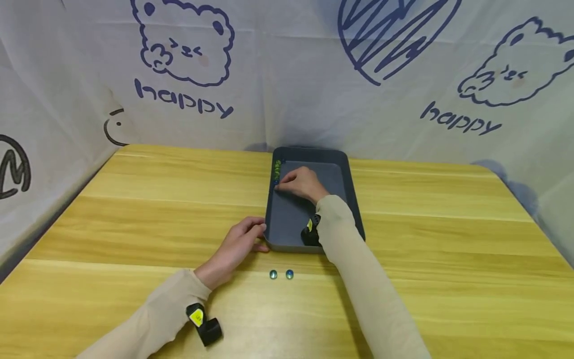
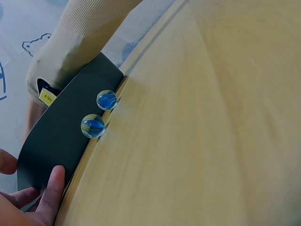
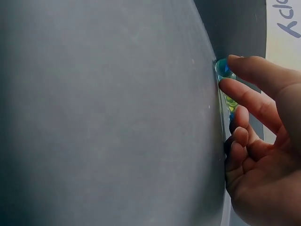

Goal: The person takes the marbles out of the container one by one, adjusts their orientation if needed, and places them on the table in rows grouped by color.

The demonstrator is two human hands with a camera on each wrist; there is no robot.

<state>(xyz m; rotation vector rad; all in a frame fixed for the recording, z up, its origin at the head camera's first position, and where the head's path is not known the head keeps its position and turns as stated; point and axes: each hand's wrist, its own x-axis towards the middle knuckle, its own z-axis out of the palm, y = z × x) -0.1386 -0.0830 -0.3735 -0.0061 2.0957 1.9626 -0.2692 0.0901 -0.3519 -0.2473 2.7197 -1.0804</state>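
A dark grey tray (image 1: 309,244) lies on the table. Inside it my right hand (image 1: 302,183) reaches to the left wall, thumb and index finger pinching a blue glass marble (image 3: 222,68) low beside that wall. Yellow-green marbles (image 1: 277,168) line the same wall just beyond, partly hidden behind the fingers in the right wrist view. My left hand (image 1: 239,244) touches the tray's near left corner from outside, its fingers loosely extended against the wall. Two clear marbles with blue inside, one on the left (image 1: 273,274) and one on the right (image 1: 289,274), sit on the table before the tray.
The wood-grain table (image 1: 448,259) extends on both sides of the tray. Behind it hangs a white cloth (image 1: 296,99) with drawn figures, close to the tray's far end. A black wrist camera (image 1: 310,234) on the right arm overlaps the tray's near part.
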